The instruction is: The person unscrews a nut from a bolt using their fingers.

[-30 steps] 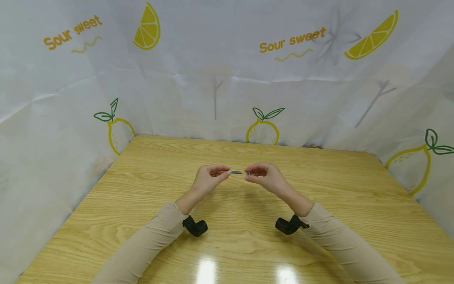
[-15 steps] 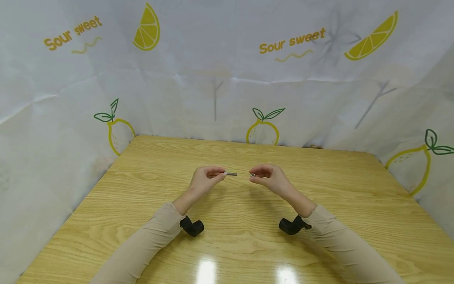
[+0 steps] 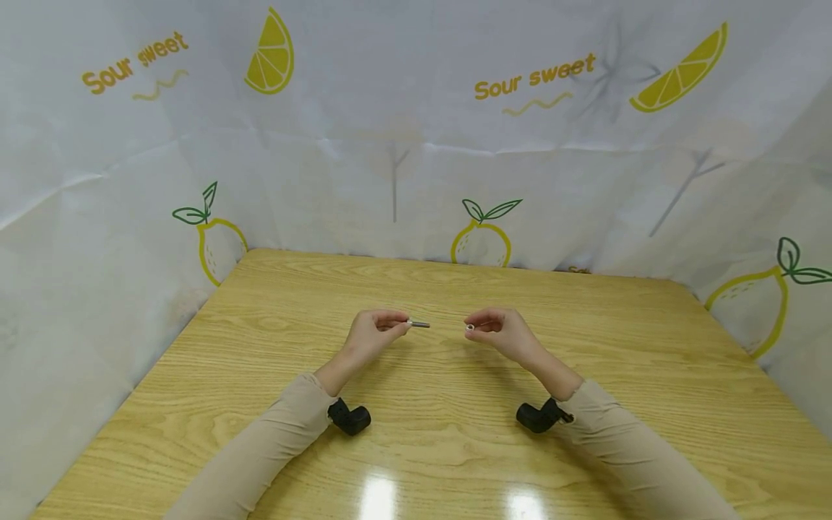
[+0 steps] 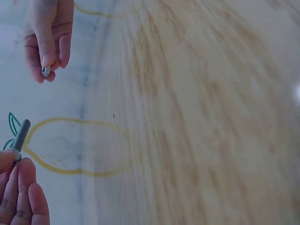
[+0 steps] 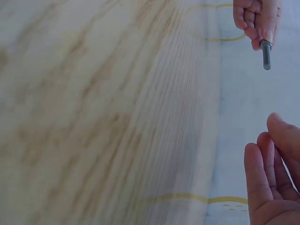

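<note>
Above the middle of the table, my left hand (image 3: 370,335) pinches a metal bolt (image 3: 419,324) by its head end between thumb and fingers. The bolt's threaded shank (image 4: 21,133) points toward the other hand. My right hand (image 3: 510,336) holds a small metal nut (image 3: 470,328) at its fingertips. In the left wrist view the nut (image 4: 46,71) shows as a silver ring under the thumb. Bolt and nut are apart, with a hand-wide gap between them. From the right wrist the nut is hidden, while the bolt (image 5: 266,55) hangs across from the fingers.
A wood-grain table (image 3: 429,448) lies under both hands. A white cloth (image 3: 364,173) printed with lemons and words hangs at the back and sides. Black wrist cameras (image 3: 351,417) sit on both forearms, below the hands.
The hands have drawn apart: the left one with the bolt moved left, the right one with the nut moved right. The gap between bolt and nut has widened.
</note>
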Demonstrator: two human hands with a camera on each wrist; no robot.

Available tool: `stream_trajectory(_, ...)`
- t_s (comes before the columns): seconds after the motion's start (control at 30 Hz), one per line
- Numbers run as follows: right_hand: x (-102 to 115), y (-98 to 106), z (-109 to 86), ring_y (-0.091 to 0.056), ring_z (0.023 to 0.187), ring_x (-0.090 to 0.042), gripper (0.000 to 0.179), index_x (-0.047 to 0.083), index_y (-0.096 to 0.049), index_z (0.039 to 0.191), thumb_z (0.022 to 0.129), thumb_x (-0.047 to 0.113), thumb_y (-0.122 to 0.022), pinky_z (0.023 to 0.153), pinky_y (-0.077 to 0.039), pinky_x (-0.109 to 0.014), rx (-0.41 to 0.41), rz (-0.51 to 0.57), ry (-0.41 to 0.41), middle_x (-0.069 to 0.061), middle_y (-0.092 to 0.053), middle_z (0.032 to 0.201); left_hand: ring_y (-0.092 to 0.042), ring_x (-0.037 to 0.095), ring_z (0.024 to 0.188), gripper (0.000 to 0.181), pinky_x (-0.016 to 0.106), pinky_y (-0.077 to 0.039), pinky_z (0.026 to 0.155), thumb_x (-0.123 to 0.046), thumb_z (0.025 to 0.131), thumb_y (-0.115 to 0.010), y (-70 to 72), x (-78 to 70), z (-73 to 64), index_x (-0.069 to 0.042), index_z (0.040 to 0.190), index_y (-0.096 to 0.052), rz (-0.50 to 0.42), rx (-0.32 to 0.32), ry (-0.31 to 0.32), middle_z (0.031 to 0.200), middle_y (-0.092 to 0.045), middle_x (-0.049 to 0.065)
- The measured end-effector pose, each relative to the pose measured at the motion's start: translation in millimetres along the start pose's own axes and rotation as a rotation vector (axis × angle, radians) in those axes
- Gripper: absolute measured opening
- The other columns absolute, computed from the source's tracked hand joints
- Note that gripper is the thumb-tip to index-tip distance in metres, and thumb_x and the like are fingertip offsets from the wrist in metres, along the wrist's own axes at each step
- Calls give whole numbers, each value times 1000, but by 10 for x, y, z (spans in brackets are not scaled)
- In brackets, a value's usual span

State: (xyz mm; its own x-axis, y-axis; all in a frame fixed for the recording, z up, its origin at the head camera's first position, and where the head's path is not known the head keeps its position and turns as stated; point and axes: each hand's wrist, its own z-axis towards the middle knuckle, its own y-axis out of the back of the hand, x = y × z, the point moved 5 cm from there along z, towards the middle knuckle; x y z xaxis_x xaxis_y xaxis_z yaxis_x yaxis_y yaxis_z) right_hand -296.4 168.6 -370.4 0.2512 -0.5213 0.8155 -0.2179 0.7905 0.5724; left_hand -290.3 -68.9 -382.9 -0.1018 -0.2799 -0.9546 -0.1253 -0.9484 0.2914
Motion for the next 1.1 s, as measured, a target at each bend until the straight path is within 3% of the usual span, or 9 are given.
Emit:
stream_trajectory(0.23, -90, 13, -9, -63, 90, -17, 32, -3, -64, 112, 87, 17, -67, 76, -53, -28, 9, -8, -25, -19, -66, 110, -67, 28, 89, 22, 29, -55, 73, -12, 87, -66, 3, 39, 24, -2, 106, -70, 14, -3, -25, 97, -71, 16)
stream_trajectory(0.33, -119, 18, -16, -64, 89, -17, 30, -2, -65, 111, 87, 16, -67, 75, -53, -27, 16, -11, -37, -20, -66, 109, -66, 28, 90, 23, 33, -55, 75, -11, 87, -66, 3, 4, -5, 0, 106, -69, 18, -4, -24, 100, -70, 18)
stream_trajectory(0.57, -205, 27, 19, -65, 86, -20, 25, -2, -67, 105, 86, 14, -67, 78, -53, -33, 18, -62, -43, -20, -67, 105, -66, 13, 82, 19, 25, -53, 69, -14, 86, -67, 1, 83, 46, -4, 103, -71, 42, -4, 10, 100, -71, 13)
stream_trajectory(0.67, -225, 23, 23, -65, 84, -19, 23, -3, -67, 104, 85, 11, -68, 76, -54, -31, 27, -68, -53, -20, -67, 103, -66, 13, 82, 18, 24, -53, 68, -14, 86, -67, -2, 110, 60, -5, 102, -71, 50, -4, 25, 99, -71, 12)
stream_trajectory(0.9, -243, 9, 14, -65, 83, -17, 23, -4, -66, 104, 85, 9, -67, 75, -54, -30, 68, -73, -82, -19, -67, 100, -66, 14, 79, 21, 25, -53, 66, -19, 86, -68, -2, 95, 37, -4, 100, -71, 79, 24, -25, 89, -72, 10)
stream_trajectory(1.1, -250, 7, 6, -64, 83, -17, 23, -4, -66, 105, 86, 8, -66, 76, -54, -31, 81, -75, -103, -19, -67, 99, -65, 14, 80, 18, 24, -51, 66, -17, 86, -68, -22, 117, 47, -5, 99, -72, 89, 25, 20, 91, -71, 10)
